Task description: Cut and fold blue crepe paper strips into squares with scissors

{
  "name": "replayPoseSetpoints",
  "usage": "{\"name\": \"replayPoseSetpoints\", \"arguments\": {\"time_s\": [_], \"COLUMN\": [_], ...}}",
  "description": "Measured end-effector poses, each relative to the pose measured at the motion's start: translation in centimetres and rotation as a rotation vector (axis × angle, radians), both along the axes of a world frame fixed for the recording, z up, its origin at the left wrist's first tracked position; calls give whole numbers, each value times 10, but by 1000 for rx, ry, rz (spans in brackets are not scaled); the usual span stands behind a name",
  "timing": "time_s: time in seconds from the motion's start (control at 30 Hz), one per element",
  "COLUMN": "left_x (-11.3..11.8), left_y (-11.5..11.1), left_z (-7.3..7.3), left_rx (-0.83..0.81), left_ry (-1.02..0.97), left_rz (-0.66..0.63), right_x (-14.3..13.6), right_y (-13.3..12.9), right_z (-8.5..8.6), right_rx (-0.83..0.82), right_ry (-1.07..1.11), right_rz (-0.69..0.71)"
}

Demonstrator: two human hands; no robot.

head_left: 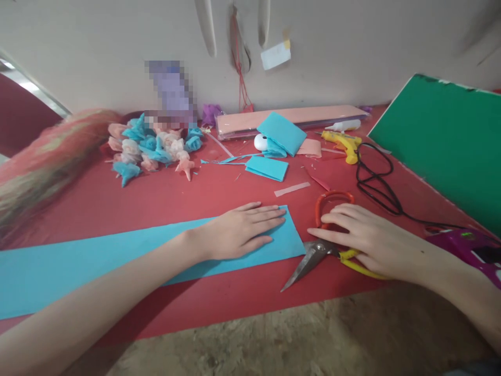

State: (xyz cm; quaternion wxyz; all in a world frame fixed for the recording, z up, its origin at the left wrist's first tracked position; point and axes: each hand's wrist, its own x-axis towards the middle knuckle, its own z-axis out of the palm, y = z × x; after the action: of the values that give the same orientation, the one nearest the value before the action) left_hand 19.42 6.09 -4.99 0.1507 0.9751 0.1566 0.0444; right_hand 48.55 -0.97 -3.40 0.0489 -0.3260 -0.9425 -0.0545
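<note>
As your left hand (pixel 246 230) lies flat on a long blue strip of paper (pixel 117 245), palm down with the fingers straight and close together, your right hand (pixel 356 235) rests over a pair of scissors (pixel 320 247) at the strip's right end. The strip runs across the red counter (pixel 219 201) and out of view at the left. The fingers of your right hand are partly open and gently bent, between the red handle and the yellow one; you show no closed grip on either. One blade points toward the near edge of the counter, while the other meets the corner of the blue strip.

Beyond your hands, a folded blue piece (pixel 267 168) lies near a larger blue fold (pixel 282 133), which leans by a white round object (pixel 260 142). Behind them stretches a pack of peach paper (pixel 289 118). Blue and peach paper flowers (pixel 151 145) cluster at the far left, beside a fuzzy red and tan bundle (pixel 58 162). To the right sit a yellow glue gun (pixel 344 144) with a black cord (pixel 378 190), a small white bottle (pixel 346 125) and a green board (pixel 446 141). A purple object (pixel 465 245) lies beyond your right wrist, partly hidden.
</note>
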Motion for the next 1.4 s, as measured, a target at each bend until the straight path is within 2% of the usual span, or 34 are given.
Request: {"name": "replayPoseSetpoints", "arguments": {"time_s": [0.2,0.37,0.93,1.03,1.4], "left_x": [-1,0,0,-1,0], "left_y": [13,15,17,16,15], "left_z": [-2,-3,-5,-5,-5], "left_rx": [-2,37,67,68,77], "left_ry": [-26,-4,-20,1,-8], "left_rz": [6,-2,-20,-9,-16], "right_x": [5,8,31,30,6], "right_y": [11,15,5,2,7], "right_z": [-5,-6,-16,-16,-10], "right_rx": [32,86,-39,-49,-11], "right_ry": [19,22,110,71,27], "right_rz": [-18,22,-98,-131,-71]}}
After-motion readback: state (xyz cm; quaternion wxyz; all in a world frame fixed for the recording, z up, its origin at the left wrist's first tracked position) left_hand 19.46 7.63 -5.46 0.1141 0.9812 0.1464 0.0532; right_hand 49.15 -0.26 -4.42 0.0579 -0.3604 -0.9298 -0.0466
